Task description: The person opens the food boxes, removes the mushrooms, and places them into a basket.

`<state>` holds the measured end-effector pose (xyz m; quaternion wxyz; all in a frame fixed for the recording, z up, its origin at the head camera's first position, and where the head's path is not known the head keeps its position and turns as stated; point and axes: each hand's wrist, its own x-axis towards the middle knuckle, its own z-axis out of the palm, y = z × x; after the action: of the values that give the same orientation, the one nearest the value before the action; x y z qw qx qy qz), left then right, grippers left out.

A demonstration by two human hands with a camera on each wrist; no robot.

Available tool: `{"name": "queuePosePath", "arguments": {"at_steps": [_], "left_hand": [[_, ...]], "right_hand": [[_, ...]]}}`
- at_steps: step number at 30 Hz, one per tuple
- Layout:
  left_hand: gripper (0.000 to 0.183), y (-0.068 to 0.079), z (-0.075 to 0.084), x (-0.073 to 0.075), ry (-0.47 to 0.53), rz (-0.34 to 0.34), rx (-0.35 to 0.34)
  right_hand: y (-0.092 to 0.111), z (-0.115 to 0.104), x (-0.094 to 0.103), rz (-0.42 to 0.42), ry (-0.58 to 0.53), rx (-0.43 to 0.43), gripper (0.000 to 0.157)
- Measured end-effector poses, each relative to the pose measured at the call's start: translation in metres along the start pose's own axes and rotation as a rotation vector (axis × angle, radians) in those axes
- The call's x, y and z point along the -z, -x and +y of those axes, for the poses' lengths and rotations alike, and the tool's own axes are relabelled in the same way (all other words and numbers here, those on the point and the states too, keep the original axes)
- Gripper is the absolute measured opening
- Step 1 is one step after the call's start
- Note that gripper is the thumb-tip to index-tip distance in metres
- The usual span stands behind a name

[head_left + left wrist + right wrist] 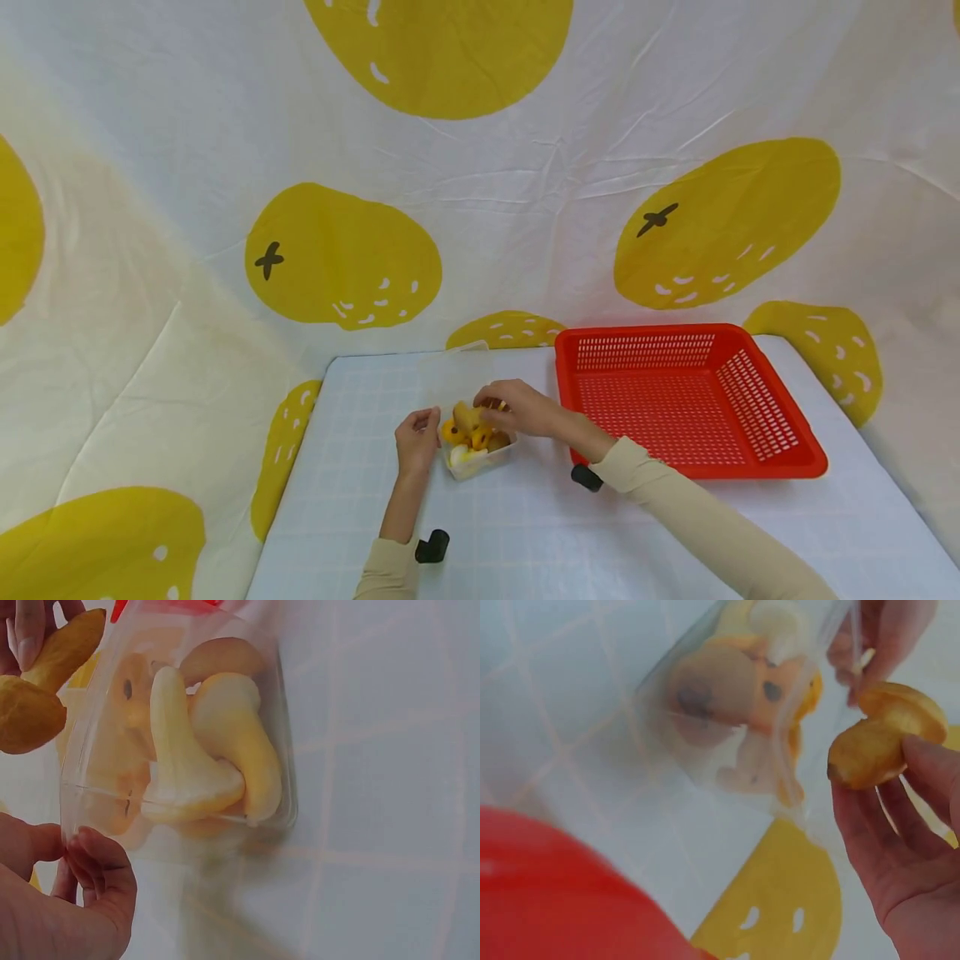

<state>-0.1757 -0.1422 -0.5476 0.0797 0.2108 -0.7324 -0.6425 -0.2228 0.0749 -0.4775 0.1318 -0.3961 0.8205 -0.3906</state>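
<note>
A clear plastic box (459,474) stands on the table, its see-through lid (457,367) folded back behind it. Inside are pale yellow mushrooms (180,750), a brown rounded piece (225,658) and orange pieces with dark spots (769,690). My left hand (417,443) pinches the box's rim at the left side between thumb and fingers. Over the box, my right hand (521,407) holds a yellow-brown mushroom (870,750) between thumb and fingertips, above the other pieces. In the left wrist view that mushroom (64,656) shows clear of the rim.
A red slotted plastic basket (795,450) stands on the table to the right, close to my right forearm. A pale checked cloth (360,467) covers the table. Behind hangs a white curtain (517,167) printed with big yellow fruit.
</note>
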Motion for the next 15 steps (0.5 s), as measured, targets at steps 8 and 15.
{"name": "queuePosePath", "arguments": {"at_steps": [8, 15], "left_hand": [[0.03, -0.001, 0.0, -0.001, 0.052, -0.012, 0.072], [0.03, -0.001, 0.002, -0.004, 0.053, 0.01, 0.087]], "right_hand": [[0.016, 0.006, 0.019, 0.097, -0.049, -0.054, 0.019], [0.036, 0.012, 0.041, 0.144, -0.151, -0.221, 0.025]]}}
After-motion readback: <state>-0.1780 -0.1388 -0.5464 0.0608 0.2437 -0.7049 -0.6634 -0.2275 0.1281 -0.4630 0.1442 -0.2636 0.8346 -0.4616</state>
